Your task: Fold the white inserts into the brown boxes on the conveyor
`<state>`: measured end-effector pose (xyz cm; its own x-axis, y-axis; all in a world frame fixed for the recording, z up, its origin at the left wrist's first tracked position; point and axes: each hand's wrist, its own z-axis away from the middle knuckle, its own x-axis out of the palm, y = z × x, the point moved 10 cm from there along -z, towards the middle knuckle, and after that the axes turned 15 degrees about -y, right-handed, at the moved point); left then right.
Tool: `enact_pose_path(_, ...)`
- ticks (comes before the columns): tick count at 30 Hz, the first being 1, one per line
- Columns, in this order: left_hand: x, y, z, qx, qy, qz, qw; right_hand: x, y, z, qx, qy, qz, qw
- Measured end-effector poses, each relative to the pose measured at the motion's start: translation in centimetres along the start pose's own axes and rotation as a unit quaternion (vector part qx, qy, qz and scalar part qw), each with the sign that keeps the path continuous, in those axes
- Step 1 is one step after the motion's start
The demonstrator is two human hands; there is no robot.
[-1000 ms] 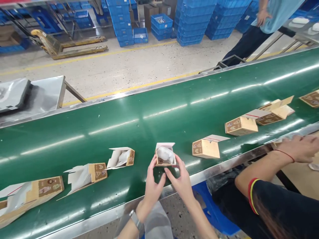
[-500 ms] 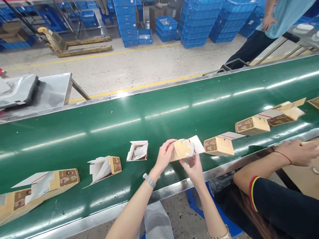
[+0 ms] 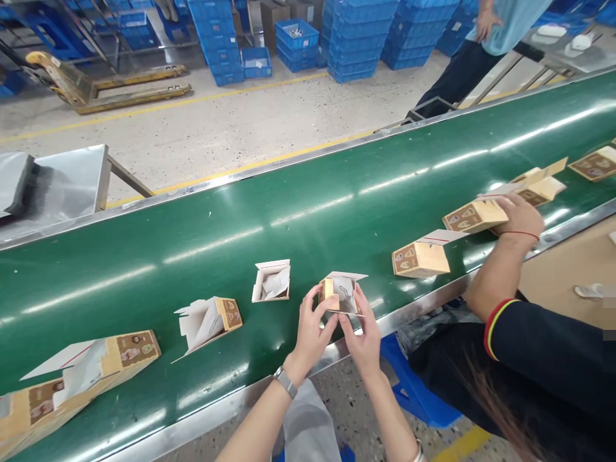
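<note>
Gripping tan-and-brown rectangular cardboard box (image 3: 330, 290) at five o'clock between left hand (image 3: 310, 328) and right hand (image 3: 363, 339); just rotated, open side now showing, so white filling (image 3: 345, 292) likely easier to reach.

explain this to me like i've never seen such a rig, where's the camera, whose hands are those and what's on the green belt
There's no robot here: the view comes from a camera worn on a person's head, looking forward and down. The bare left hand and bare right hand at lower middle are the wearer's own. Between them they hold a small open tan-and-brown cardboard box with something white inside. Below runs a long, shiny green conveyor belt, where similar printed cardboard boxes lie to either side, several with flaps open. At the right, a co-worker's bare hand is at one of those. Beyond the belt stand stacked blue plastic crates.
</note>
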<state>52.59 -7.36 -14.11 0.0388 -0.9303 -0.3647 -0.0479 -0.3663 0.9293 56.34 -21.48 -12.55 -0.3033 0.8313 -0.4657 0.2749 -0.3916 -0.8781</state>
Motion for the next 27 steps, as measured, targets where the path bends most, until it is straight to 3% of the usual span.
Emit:
enact_pose_path(6, -0.5, 0.7, -2.1, -0.007, -0.032, 0.066, 0.997, -1.3, -0.5, -2.5, 0.029, -0.036, 0.050, 0.998)
enact_pose_path(10, -1.3, 0.8, -2.7, -0.071, 0.070, 0.132, 0.986, -1.5, 0.5, -2.4, 0.094, 0.042, -0.053, 0.993)
enact_pose_path(13, -1.2, 0.5, -3.3, -0.094, 0.136, 0.192, 0.967, -1.0, 2.4, -2.0, 0.159, 0.127, -0.179, 0.962)
enact_pose_path(15, -0.5, 0.2, -4.2, -0.096, 0.136, 0.231, 0.959, -0.7, 3.5, -2.5, 0.185, 0.148, -0.239, 0.942)
enact_pose_path(18, 1.3, 0.0, -6.6, -0.105, 0.091, 0.244, 0.960, -1.0, 5.3, -4.2, 0.222, 0.118, -0.269, 0.930)
enact_pose_path(23, 4.0, -0.4, -9.6, -0.159, 0.092, 0.264, 0.947, -3.9, 7.6, -6.2, 0.227, 0.108, -0.237, 0.938)
enact_pose_path(27, 5.6, -0.2, -11.0, -0.152, 0.090, 0.267, 0.948, -5.0, 9.2, -6.8, 0.211, 0.117, -0.222, 0.945)
